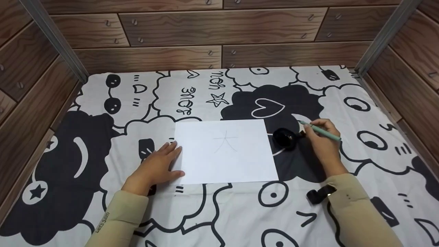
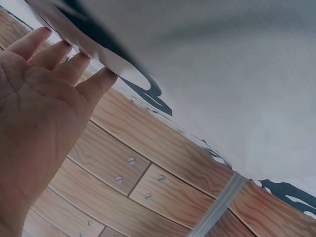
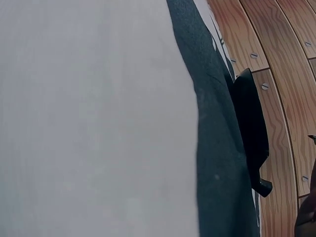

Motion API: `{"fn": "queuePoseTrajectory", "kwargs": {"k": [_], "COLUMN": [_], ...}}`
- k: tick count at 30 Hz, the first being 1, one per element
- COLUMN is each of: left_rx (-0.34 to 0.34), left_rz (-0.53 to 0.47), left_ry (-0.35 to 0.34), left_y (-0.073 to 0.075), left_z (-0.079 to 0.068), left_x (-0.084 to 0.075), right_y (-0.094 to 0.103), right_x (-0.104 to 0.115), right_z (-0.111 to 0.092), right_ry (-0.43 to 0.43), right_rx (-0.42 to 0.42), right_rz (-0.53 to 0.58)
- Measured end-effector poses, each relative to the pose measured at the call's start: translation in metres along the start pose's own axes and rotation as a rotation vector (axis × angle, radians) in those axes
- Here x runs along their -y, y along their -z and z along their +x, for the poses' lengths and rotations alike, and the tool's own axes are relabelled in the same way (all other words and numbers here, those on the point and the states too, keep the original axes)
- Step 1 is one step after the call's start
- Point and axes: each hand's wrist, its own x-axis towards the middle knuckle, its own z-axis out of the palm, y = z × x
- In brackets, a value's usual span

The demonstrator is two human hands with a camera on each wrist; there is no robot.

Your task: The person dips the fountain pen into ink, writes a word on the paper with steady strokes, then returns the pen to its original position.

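Note:
A white sheet of paper [image 1: 205,164] lies on the patterned cloth, with thin lines forming a character like 大 drawn on its upper part. My left hand [image 1: 156,168] rests at the sheet's left edge, fingers fairly straight and fingertips on the paper; its palm side fills the left of the left wrist view. A green pen [image 1: 325,133] is pinched in my right hand [image 1: 324,144], off the paper to the right. Between that hand and the sheet sits a black funnel-like object [image 1: 284,139] with a short stem. In the right wrist view only a sliver of the hand [image 3: 306,215] shows.
A black-and-white cartoon cloth [image 1: 240,212] covers the table. Wood-plank-patterned walls [image 1: 219,29] stand at the back and both sides, with grey metal posts [image 1: 56,39] at the corners. A black device [image 1: 320,194] sits at my right wrist.

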Motion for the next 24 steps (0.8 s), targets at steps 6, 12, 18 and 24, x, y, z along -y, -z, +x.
{"fn": "queuePoseTrajectory", "kwargs": {"k": [6,12,18,24], "left_rx": [-0.007,-0.006,-0.004,-0.003], "left_rz": [0.003,0.003,0.008,0.008], "left_ry": [0.0,0.009,0.01,-0.003], "left_y": [-0.0004,-0.0012,0.0,0.0022], "left_z": [-0.0001,0.0002,-0.0001,-0.0014], "left_x": [0.0002,-0.0002,-0.0012,-0.0031], "right_y": [0.0005,0.0006,0.003,0.0092], "right_x": [0.0008,0.0008,0.0017,-0.0072], "right_z": [-0.0006,-0.0015,-0.0022,0.0021], "right_ry": [0.017,0.025,-0.007,0.005], "right_rx": [0.023,0.055,0.124,0.225], "right_rz": [-0.021,-0.005,-0.022,0.029]}}
